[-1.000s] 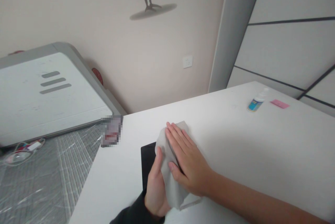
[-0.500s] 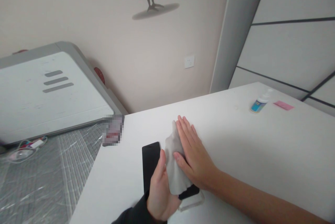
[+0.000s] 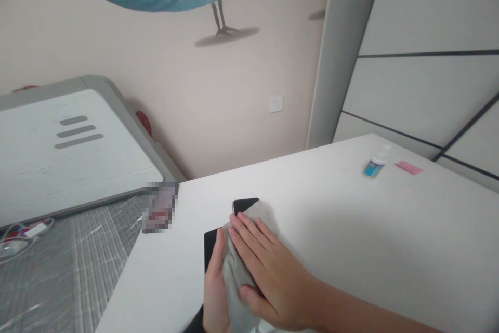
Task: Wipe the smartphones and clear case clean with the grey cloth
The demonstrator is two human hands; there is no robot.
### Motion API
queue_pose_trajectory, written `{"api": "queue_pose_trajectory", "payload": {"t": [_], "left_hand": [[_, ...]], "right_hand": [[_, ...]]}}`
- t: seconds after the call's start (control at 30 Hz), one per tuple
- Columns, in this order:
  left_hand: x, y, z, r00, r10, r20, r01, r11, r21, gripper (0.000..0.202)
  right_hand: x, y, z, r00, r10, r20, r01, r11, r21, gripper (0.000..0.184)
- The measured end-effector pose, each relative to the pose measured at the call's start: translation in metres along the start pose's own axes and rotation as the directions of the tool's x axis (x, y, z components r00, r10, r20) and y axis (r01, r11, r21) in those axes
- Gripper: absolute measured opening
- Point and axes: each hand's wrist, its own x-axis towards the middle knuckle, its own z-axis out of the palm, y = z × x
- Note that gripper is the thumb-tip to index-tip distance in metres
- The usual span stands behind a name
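A black smartphone is tilted in my left hand, whose fingers are largely hidden beneath it and whose thumb lies along its left side. Spread over the phone's screen is a grey cloth, leaving mainly the dark top end in sight. My right hand presses the cloth against the phone, with long fingers laid together and the thumb apart on the lower part. Behind my left thumb, a second black phone-like slab shows only in part on the white table.
At the far right of the table stand a small spray bottle with a blue label and a flat pink packet. A pixelated item lies at the left table edge. Beyond it are a plastic-covered bed and a cable bundle.
My right hand and the cloth have moved down and left over the phone. Its top end now shows, while its lower end is no longer in sight. The camera view has tilted upward slightly.
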Motion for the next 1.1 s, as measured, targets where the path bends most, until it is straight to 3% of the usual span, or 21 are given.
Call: {"api": "queue_pose_trajectory", "payload": {"t": [0.1, 0.23, 0.37, 0.5, 0.8, 0.97, 1.1], "left_hand": [[-0.002, -0.004, 0.002, 0.997, 0.014, -0.073, -0.013, 1.0, 0.005, 0.046], [0.0, -0.009, 0.014, 0.988, -0.147, -0.037, 0.147, 0.989, 0.009, 0.041], [0.0, -0.009, 0.02, 0.972, -0.231, -0.043, 0.231, 0.973, -0.006, 0.043], [-0.005, -0.008, 0.019, 0.976, -0.215, -0.039, 0.216, 0.976, 0.027, 0.045], [0.006, 0.0, 0.029, 0.982, -0.108, 0.157, 0.083, 0.984, 0.156, 0.059], [0.003, 0.009, 0.02, 0.981, -0.081, 0.177, 0.059, 0.99, 0.128, 0.081], [-0.001, 0.013, 0.011, 0.978, -0.112, 0.175, 0.093, 0.989, 0.113, 0.084]], "right_hand": [[0.002, 0.006, 0.003, 0.995, 0.093, -0.042, -0.093, 0.996, -0.007, 0.08], [0.002, 0.015, 0.006, 0.962, 0.211, -0.172, -0.214, 0.977, 0.005, 0.079], [0.001, 0.02, 0.006, 0.919, 0.262, -0.294, -0.266, 0.964, 0.028, 0.077], [0.001, 0.018, 0.006, 0.898, 0.269, -0.349, -0.28, 0.96, 0.02, 0.078], [-0.001, 0.003, 0.015, 0.965, 0.174, -0.194, -0.189, 0.98, -0.06, 0.086], [0.0, -0.005, 0.013, 0.991, 0.117, -0.066, -0.121, 0.99, -0.066, 0.088], [0.0, -0.006, 0.01, 0.993, 0.1, -0.06, -0.102, 0.994, -0.032, 0.087]]}}
